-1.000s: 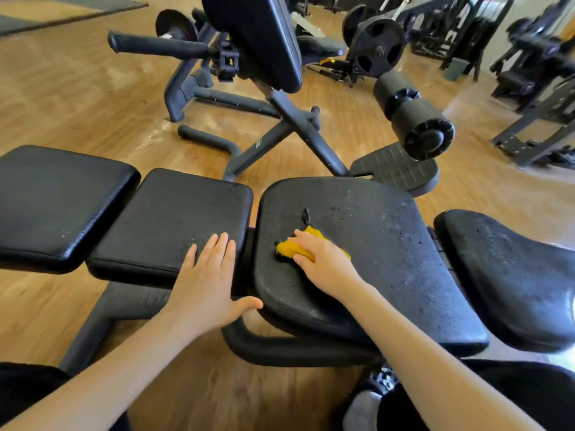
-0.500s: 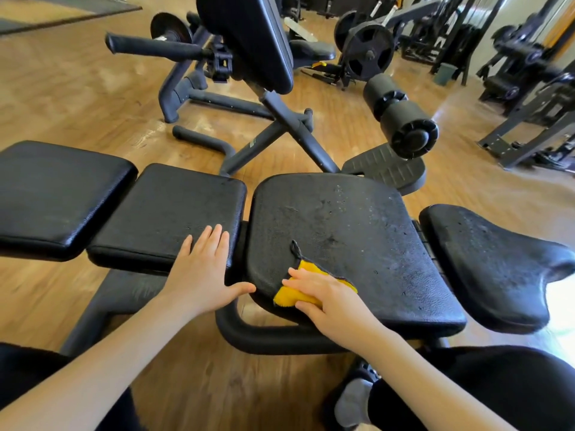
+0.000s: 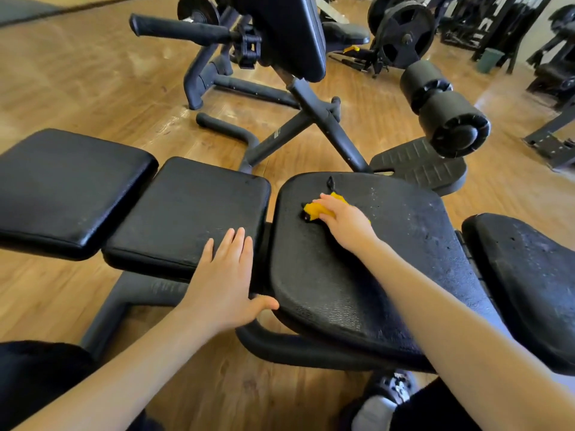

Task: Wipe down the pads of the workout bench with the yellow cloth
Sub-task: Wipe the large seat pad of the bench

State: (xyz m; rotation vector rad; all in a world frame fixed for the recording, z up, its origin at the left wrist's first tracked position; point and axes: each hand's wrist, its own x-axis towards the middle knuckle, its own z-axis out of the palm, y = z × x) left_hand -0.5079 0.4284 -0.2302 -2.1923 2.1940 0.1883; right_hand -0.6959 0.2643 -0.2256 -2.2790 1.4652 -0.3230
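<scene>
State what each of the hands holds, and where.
Right hand presses the yellow cloth from above against a pad. Left hand holds nothing.
</scene>
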